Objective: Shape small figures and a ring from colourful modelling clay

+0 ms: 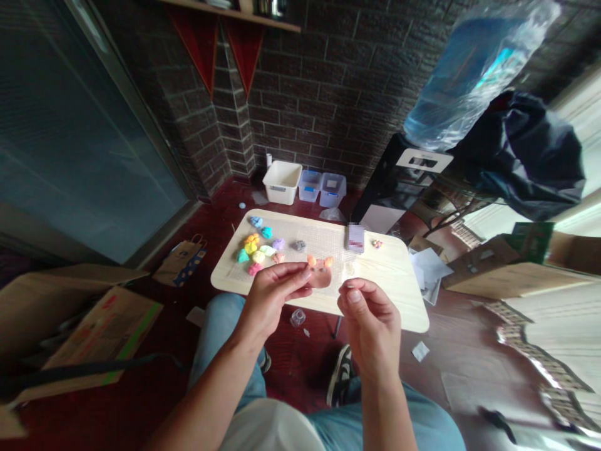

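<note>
The left hand [275,297] pinches a pink clay figure [320,275] with its fingertips and thumb, holding it up just above the surface [389,291]. The figure has two orange clay ears [312,260] on top. The right hand [370,326] is beside it, not touching, with fingers curled and thumb pressed against them. Nothing shows between them.

On the surface is a grid-patterned mat [319,244] with clay lumps [258,254] in blue, teal, yellow, orange, green, lilac, pink and grey, mostly bunched at the left end. A small white packet [357,238] with a blurred label and a small cluster of clay bits [377,244] are further right.

A small clear plastic cup [297,318] sits on the red floor [286,357] below the surface edge. Past the surface, a white basket [282,182] and two clear plastic boxes [310,185] stand against the brick wall [319,106]. A paper bag [181,263] and a cardboard box [89,319] lie to the left. The person's jeans [220,332] show below the hands.
</note>
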Demonstrator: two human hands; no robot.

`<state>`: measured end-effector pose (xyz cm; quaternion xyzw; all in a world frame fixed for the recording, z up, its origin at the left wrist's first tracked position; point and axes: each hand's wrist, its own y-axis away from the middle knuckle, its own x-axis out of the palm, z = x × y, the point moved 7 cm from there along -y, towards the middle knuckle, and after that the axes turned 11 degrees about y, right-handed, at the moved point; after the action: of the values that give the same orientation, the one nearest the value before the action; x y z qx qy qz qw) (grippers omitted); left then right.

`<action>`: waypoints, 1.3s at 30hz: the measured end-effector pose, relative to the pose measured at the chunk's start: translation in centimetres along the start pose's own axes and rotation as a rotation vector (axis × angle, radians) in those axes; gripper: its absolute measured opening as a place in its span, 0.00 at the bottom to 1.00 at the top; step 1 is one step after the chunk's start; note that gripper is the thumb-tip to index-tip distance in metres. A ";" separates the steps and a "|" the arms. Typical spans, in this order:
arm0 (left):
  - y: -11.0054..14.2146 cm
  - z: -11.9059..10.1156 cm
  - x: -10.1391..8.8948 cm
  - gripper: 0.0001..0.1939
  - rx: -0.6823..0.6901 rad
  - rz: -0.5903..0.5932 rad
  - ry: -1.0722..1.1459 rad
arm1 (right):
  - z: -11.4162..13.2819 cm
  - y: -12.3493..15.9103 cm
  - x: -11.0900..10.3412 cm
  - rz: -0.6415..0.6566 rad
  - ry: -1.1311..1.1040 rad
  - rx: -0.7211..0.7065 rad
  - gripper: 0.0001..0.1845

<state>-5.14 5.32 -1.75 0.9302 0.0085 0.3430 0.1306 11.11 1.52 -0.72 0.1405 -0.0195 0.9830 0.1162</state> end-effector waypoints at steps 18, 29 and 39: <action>-0.1 0.0 0.0 0.13 -0.003 -0.015 -0.013 | 0.5 -0.1 0.5 0.050 -0.144 0.051 0.05; -0.2 0.0 0.2 0.12 0.004 0.003 -0.007 | 0.2 -0.1 -0.4 -0.006 -0.043 0.055 0.11; -0.1 0.0 0.1 0.14 0.017 -0.002 -0.015 | 0.4 0.1 -1.2 -0.036 0.114 0.009 0.07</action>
<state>-5.08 5.43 -1.68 0.9337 0.0112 0.3359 0.1233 12.30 1.08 -0.66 0.0849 -0.0058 0.9873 0.1341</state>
